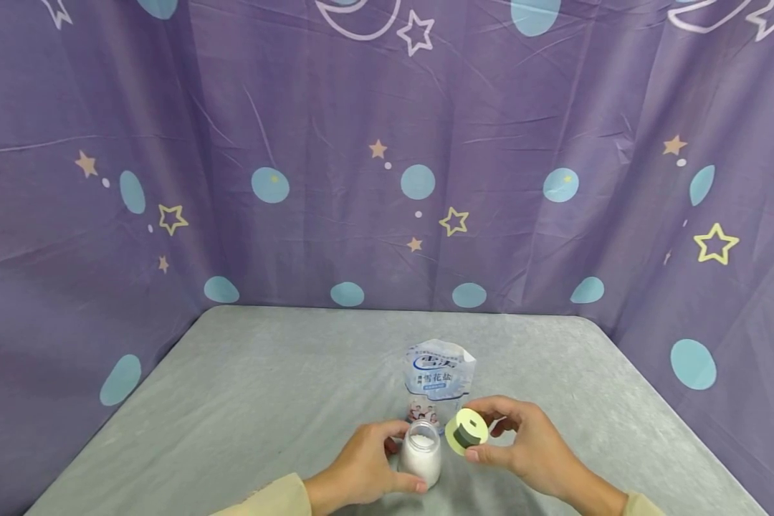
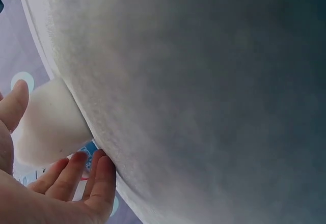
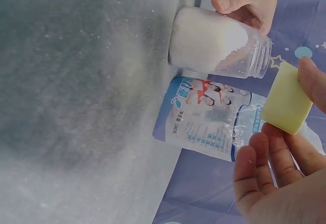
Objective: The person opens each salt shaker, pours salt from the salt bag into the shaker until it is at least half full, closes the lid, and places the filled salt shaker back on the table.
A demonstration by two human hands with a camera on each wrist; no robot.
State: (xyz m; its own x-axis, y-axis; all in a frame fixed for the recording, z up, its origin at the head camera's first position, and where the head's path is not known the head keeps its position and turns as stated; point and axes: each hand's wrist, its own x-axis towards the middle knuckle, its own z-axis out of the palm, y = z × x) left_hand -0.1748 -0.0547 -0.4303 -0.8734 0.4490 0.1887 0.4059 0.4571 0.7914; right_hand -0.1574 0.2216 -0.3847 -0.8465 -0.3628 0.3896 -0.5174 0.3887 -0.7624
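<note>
A small glass jar (image 1: pixel 421 456), mostly filled with white salt, stands uncapped and upright on the table. My left hand (image 1: pixel 366 460) holds the jar from the left, thumb at its front and fingers around the back. To the right of the jar's mouth, my right hand (image 1: pixel 527 446) pinches a pale yellow-green lid (image 3: pixel 288 99) between thumb and fingers, off the table. The lid has a dark patch on its side in the head view. Right behind the jar stands a blue-and-white salt pouch (image 1: pixel 440 373), its lower part partly hidden by jar and lid.
A grey cloth covers the table (image 1: pixel 284 387). Purple curtains (image 1: pixel 335 129) with stars and blue dots hang along the back and both sides, meeting the table's edges. Fine white specks lie on the cloth in the right wrist view.
</note>
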